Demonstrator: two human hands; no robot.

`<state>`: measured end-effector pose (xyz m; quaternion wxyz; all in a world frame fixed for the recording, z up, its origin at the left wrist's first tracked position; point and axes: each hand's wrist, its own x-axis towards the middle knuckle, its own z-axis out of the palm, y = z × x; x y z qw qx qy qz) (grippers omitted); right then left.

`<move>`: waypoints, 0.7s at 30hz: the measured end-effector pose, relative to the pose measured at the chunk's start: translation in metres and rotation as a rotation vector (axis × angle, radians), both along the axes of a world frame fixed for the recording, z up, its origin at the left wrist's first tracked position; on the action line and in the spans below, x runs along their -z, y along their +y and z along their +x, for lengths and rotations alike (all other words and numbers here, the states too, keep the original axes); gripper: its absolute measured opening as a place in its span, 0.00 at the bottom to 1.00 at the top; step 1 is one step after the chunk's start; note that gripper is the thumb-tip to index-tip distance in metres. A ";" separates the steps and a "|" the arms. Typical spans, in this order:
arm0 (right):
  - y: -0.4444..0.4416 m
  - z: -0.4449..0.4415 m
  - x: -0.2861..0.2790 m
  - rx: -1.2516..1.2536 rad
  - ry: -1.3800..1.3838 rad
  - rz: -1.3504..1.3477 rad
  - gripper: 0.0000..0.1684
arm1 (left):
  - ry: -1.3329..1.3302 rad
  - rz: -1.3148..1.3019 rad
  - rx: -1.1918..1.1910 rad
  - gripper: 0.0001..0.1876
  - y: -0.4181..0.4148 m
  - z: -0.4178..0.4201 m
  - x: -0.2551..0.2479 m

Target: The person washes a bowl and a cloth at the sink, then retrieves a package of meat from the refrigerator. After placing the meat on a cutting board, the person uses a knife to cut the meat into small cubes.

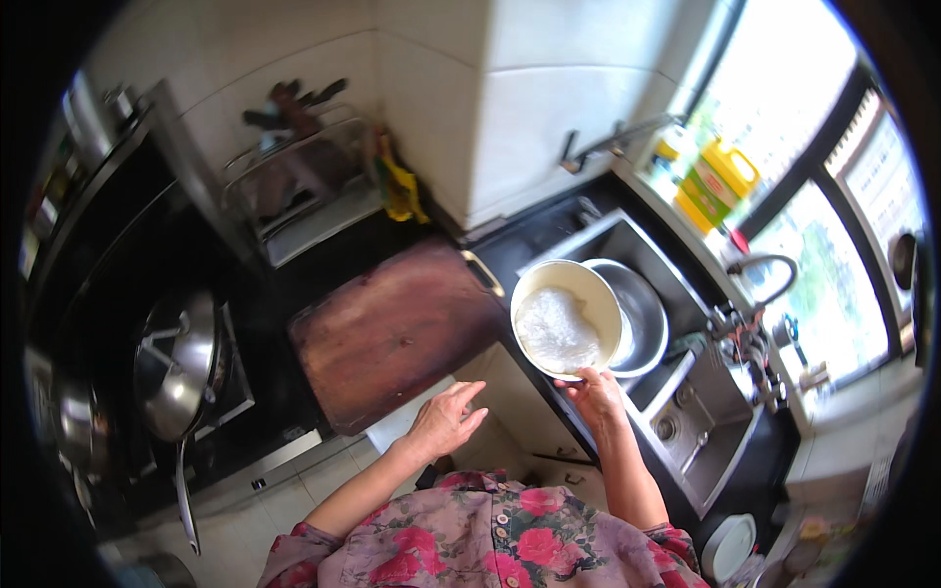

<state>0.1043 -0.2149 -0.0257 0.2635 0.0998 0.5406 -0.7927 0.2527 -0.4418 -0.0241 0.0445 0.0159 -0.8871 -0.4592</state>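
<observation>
My right hand (pixel 594 397) grips the near rim of a cream-coloured bowl (pixel 566 317), which holds white, frothy-looking contents that I cannot name for sure. The bowl is over the edge of the sink and overlaps a round metal basin (pixel 634 320) in the sink's far compartment. My left hand (pixel 447 420) is in the air with its fingers apart and nothing in it, near the front edge of a worn wooden cutting board (pixel 401 334).
A wok (pixel 179 367) with a long handle sits on the stove at left. Behind the board stands a rack (pixel 305 220) with knives. The double sink (pixel 698 441) has a faucet (pixel 772 275) on its window side. A yellow jug (pixel 714 184) stands on the sill.
</observation>
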 end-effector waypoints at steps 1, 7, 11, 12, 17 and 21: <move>-0.016 -0.003 -0.005 0.005 0.031 0.009 0.18 | -0.004 0.026 -0.044 0.21 -0.009 0.004 0.001; -0.078 -0.026 -0.024 -0.236 0.022 0.008 0.18 | -0.026 0.061 -0.323 0.21 -0.036 0.022 0.015; -0.115 -0.043 -0.019 -0.379 0.038 0.013 0.17 | -0.011 0.031 -0.431 0.20 -0.037 0.029 0.021; -0.126 -0.049 -0.016 -0.421 0.021 -0.007 0.18 | -0.026 -0.001 -0.467 0.20 -0.038 0.035 0.020; -0.222 -0.054 -0.021 -0.644 0.099 -0.027 0.20 | -0.139 -0.021 -0.650 0.20 -0.037 0.053 0.011; -0.297 -0.068 -0.010 -0.781 0.035 -0.038 0.21 | -0.173 -0.019 -0.753 0.20 -0.023 0.053 -0.001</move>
